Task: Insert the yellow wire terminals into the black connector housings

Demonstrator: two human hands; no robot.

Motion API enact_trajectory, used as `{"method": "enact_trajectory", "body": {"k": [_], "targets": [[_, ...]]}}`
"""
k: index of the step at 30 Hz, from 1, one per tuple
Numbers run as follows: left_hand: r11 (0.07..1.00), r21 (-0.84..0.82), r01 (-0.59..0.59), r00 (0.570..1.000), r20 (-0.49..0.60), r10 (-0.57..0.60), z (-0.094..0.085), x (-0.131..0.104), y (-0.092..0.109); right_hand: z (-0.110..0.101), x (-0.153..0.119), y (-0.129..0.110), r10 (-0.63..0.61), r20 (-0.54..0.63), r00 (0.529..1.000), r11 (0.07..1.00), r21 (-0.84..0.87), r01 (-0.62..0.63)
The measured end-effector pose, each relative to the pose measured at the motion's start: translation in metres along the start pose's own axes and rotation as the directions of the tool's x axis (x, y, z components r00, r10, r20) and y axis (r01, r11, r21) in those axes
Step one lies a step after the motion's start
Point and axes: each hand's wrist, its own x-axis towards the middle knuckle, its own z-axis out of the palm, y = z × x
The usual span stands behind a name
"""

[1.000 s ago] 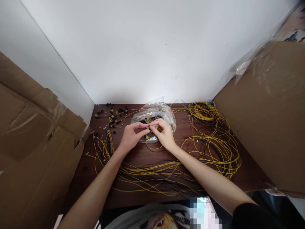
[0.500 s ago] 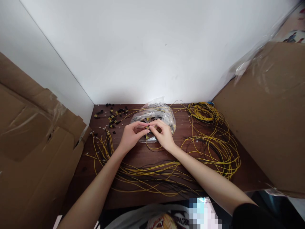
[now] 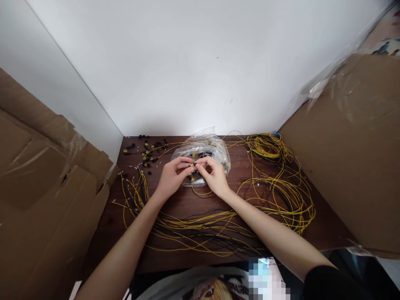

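Fingertips [image 3: 189, 170] of left hand [image 3: 170, 176] and right hand [image 3: 216, 176] pinch a small yellow-and-black part [image 3: 191, 165] over the clear bag's [image 3: 211, 133] near side; likely light, stiff: hold opposite sides.

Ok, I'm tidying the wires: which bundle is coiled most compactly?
The yellow coil at the back right: it forms a compact ring, while the long front bundle sprawls loosely from side to side.

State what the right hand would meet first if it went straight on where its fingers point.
Likely the small yellow-and-black part at the fingertips, then the left hand; depth there is unclear.
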Motion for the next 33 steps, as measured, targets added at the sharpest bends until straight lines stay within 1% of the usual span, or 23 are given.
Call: {"method": "enact_trajectory", "body": {"k": [7, 11, 20, 27, 33], "targets": [[1.000, 0.000, -0.005, 1.000, 0.020, 0.005, -0.0005, -0.0001, -0.0026, 0.0004, -0.0005, -0.0006, 0.001, 0.002, 1.000, 1.000, 0.006, -0.001], [1.000, 0.024, -0.004, 1.000, 0.013, 0.004, 0.0001, -0.0004, -0.0028, 0.0000, -0.0006, 0.0000, -0.009, 0.007, 1.000, 1.000, 0.006, 0.009], [0.998, 0.061, -0.017, 1.000, 0.012, 0.017, 0.0006, -0.0014, 0.0001, 0.0004, -0.0013, 0.0009, -0.023, 0.016, 1.000, 1.000, -0.001, 0.023], [0.998, 0.061, -0.016, 1.000, 0.022, 0.015, 0.0005, -0.0019, 0.0001, -0.0003, -0.0014, 0.0000, -0.059, 0.027, 0.998, 0.998, -0.002, 0.059], [1.000, 0.027, 0.002, 0.999, 0.042, -0.003, -0.0003, -0.0026, 0.0017, -0.0017, -0.0006, 0.0010, -0.083, 0.037, 0.996, 0.997, 0.009, 0.083]]}}
